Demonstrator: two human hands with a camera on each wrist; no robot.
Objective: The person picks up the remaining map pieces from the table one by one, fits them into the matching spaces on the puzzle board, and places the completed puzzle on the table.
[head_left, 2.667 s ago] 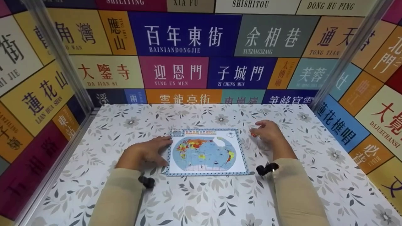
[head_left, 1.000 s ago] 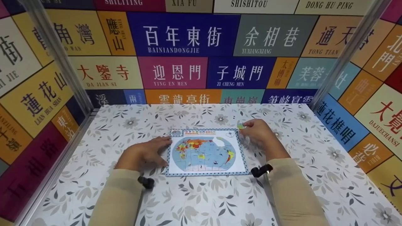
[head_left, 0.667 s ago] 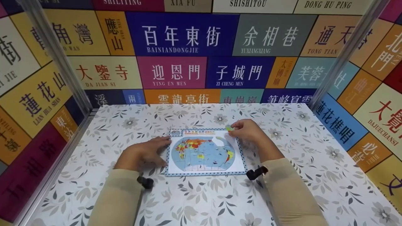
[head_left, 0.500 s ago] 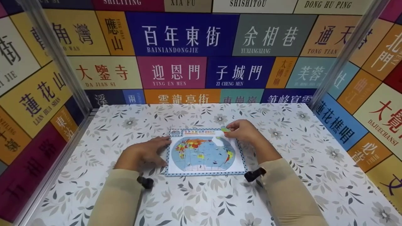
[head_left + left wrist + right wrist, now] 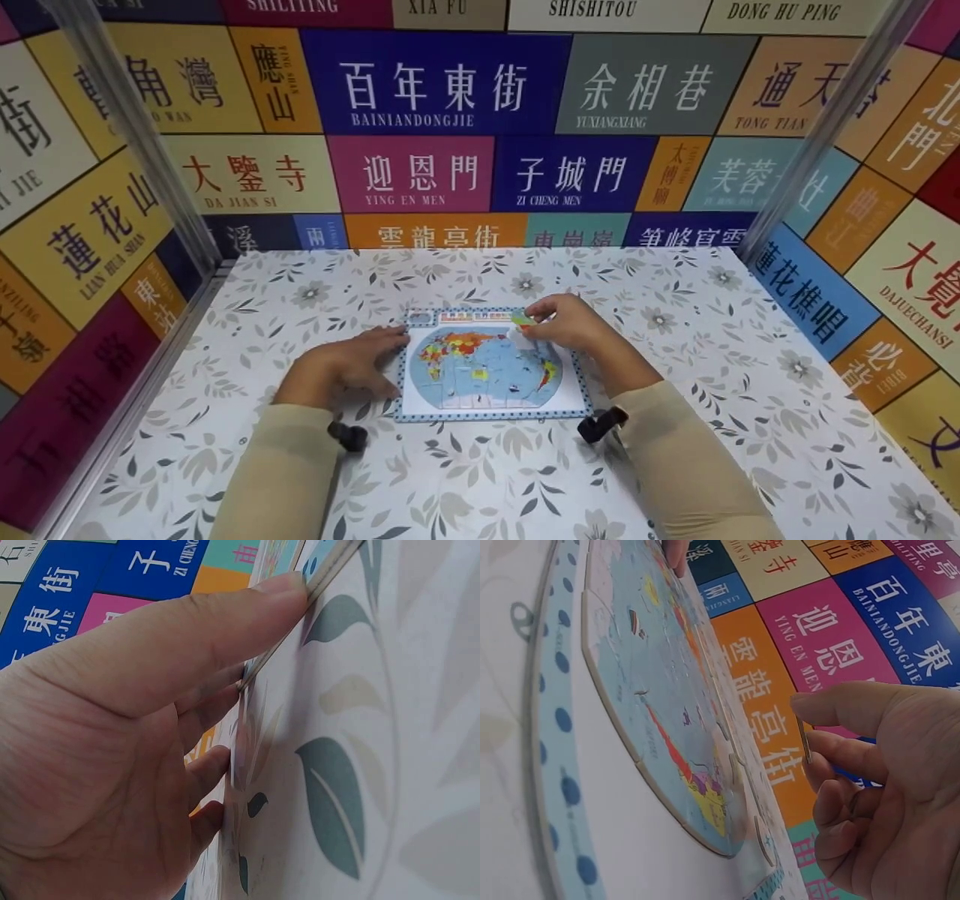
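Note:
A world-map jigsaw puzzle (image 5: 495, 416) with a dotted blue border lies flat on the table. A white gap (image 5: 523, 340) shows at the map's upper right. My right hand (image 5: 576, 330) pinches a small green and red puzzle piece (image 5: 519, 320) between thumb and forefinger, just over that gap. In the right wrist view the piece (image 5: 803, 739) is seen edge-on, raised above the board, with the other fingers curled behind. My left hand (image 5: 341, 367) rests at the board's left edge, fingers extended; in the left wrist view its thumb (image 5: 217, 626) touches the board's edge.
The tabletop (image 5: 465, 487) has a white cover with grey leaves and flowers. A wall of coloured street-name panels (image 5: 439, 82) stands behind it, with more panels at both sides. Black camera mounts (image 5: 602, 425) sit on both wrists.
My right hand has carried the puzzle piece leftward from the table right of the board to over the gap in the map. The left hand and the board have stayed in place.

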